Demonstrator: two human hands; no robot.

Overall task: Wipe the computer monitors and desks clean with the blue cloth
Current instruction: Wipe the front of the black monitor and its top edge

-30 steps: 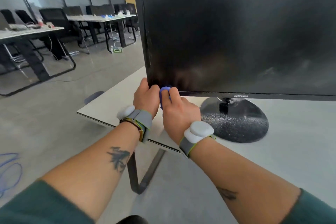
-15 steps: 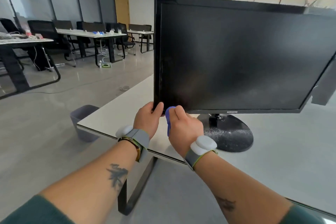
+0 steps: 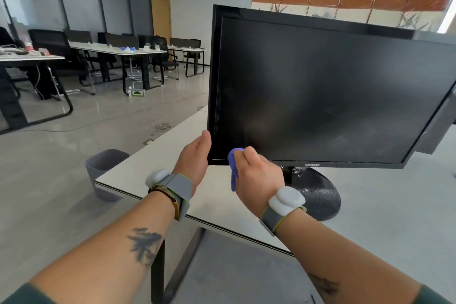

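A black monitor (image 3: pixel 320 91) stands on a round black base (image 3: pixel 318 195) on a white desk (image 3: pixel 158 160). Its dark screen shows dusty smears near the left edge. My left hand (image 3: pixel 195 155) grips the monitor's lower left corner, thumb on the front bezel. My right hand (image 3: pixel 256 175) holds a bunched blue cloth (image 3: pixel 233 163) against the screen's bottom left, just right of that corner. A tail of the cloth hangs below my fingers.
A grey waste bin (image 3: pixel 103 165) stands on the floor by the desk's left corner. More desks (image 3: pixel 118 50) with black chairs fill the room at the left. Cables lie on the floor. A folding screen (image 3: pixel 345 5) rises behind the monitor.
The view has lifted and pulled back, so the whole monitor now shows. Both hands stay at the lower left corner; the cloth has shifted slightly right along the bottom of the screen.
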